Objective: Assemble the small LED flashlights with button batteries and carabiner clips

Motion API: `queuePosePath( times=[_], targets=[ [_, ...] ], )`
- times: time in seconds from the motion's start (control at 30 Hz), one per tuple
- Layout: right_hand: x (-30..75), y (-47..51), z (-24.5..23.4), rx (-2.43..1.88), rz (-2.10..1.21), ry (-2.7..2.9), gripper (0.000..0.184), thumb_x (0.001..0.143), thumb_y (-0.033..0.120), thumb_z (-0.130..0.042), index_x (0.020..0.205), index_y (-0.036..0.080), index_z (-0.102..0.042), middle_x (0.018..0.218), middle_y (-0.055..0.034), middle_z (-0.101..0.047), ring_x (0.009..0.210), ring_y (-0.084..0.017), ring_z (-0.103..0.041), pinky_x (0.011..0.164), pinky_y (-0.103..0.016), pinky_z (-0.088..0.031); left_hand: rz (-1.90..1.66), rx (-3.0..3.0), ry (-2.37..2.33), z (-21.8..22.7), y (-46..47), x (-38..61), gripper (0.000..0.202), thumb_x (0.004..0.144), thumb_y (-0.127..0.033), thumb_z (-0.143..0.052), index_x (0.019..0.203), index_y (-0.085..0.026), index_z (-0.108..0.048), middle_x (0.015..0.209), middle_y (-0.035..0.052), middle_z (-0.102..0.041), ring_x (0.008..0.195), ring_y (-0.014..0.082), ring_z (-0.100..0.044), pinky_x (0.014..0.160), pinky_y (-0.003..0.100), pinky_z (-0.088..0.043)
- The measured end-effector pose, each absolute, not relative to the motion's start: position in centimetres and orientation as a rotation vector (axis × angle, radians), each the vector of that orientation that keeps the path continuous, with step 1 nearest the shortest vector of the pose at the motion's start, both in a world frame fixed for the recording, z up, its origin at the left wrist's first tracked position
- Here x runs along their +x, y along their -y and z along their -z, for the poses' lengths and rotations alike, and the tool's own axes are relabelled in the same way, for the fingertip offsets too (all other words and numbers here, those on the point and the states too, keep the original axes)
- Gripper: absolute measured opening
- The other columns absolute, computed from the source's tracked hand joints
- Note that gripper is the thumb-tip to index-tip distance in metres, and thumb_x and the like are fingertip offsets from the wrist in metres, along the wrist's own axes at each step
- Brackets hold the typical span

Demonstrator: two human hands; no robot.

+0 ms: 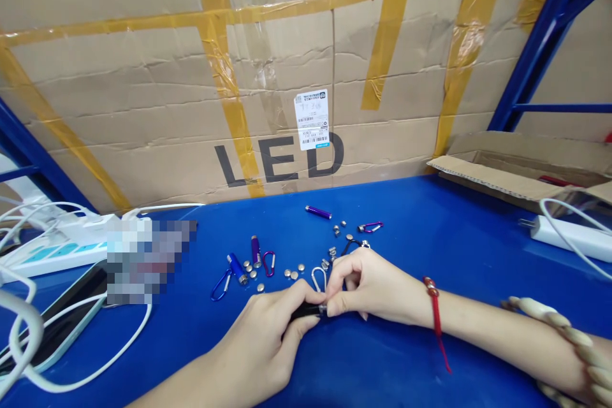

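Note:
My left hand (272, 344) is closed around a small black flashlight (306, 311), its barrel mostly hidden by my fingers. At its right end, the thumb and fingers of my right hand (358, 284) pinch a silvery part. A silver carabiner (319, 278) shows just above that end; whether it is attached I cannot tell. Left of my hands lie a blue flashlight (237, 269) with a blue carabiner (220, 285), a purple flashlight (255, 250) and a dark pink carabiner (269, 264). Several button cells (294, 275) are scattered around. Beyond my right hand lies a purple carabiner (371, 227).
A purple tube (318, 211) lies farther back on the blue table (382, 357). At left are a power strip (62, 255), white cables (138, 338) and a phone (67, 319). An open cardboard box (507, 182) and white adapter (568, 239) stand right. A large taped carton (157, 108) closes the back.

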State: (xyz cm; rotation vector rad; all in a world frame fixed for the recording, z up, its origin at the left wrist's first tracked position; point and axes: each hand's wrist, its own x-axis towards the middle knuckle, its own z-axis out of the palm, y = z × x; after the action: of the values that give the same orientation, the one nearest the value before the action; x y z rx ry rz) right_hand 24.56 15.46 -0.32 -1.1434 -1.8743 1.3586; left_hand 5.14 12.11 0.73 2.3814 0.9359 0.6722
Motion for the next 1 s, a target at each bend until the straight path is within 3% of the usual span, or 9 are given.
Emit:
queuePosePath(
  times=[0.2, 0.53, 0.8, 1.0],
  targets=[
    [24.7, -15.5, 0.4, -1.139, -1.36, 1.879, 0.036, 0.055, 0.046, -0.077, 0.063, 0.012, -0.068, 0.052, 0.002, -0.056, 0.034, -0.004, -0.044, 0.033, -0.015, -0.029, -0.701, 2.382, -0.945, -0.4, -12.0, 5.0, 0.018, 0.088, -0.012, -0.045, 0.096, -0.022, -0.055, 0.081, -0.0014, -0.066, 0.069, 0.0122, -0.063, 0.066, 0.018, -0.046],
    [24.6, -15.3, 0.1, -1.176, -1.329, 1.879, 0.036, 0.056, 0.046, -0.077, 0.062, 0.011, -0.066, 0.045, 0.0035, -0.051, 0.035, -0.005, -0.045, 0.035, -0.014, -0.03, -0.738, 2.368, -0.883, -0.4, -12.3, 5.1, 0.025, 0.089, -0.01, -0.043, 0.106, -0.025, -0.054, 0.092, -0.0005, -0.067, 0.083, 0.0123, -0.064, 0.072, 0.018, -0.046],
    [24.3, -14.8, -0.3, -1.081, -1.215, 1.925, 0.031, 0.068, 0.043, -0.069, 0.062, 0.012, -0.065, 0.061, 0.0027, -0.053, 0.035, -0.002, -0.044, 0.036, -0.015, -0.032, -0.747, 2.373, -0.975, -0.3, -12.1, 5.1, 0.023, 0.088, -0.012, -0.042, 0.103, -0.024, -0.054, 0.089, -0.0006, -0.067, 0.078, 0.0139, -0.064, 0.068, 0.02, -0.046],
    [24.2, -14.9, -0.7, -1.153, -1.155, 1.935, 0.03, 0.068, 0.041, -0.07, 0.058, 0.014, -0.064, 0.057, 0.0033, -0.053, 0.035, -0.002, -0.043, 0.037, -0.016, -0.032, -0.694, 2.333, -1.025, -0.9, -12.2, 5.1, 0.022, 0.088, -0.011, -0.041, 0.103, -0.023, -0.052, 0.097, 0.0005, -0.068, 0.083, 0.0151, -0.064, 0.071, 0.022, -0.046]
  ],
)
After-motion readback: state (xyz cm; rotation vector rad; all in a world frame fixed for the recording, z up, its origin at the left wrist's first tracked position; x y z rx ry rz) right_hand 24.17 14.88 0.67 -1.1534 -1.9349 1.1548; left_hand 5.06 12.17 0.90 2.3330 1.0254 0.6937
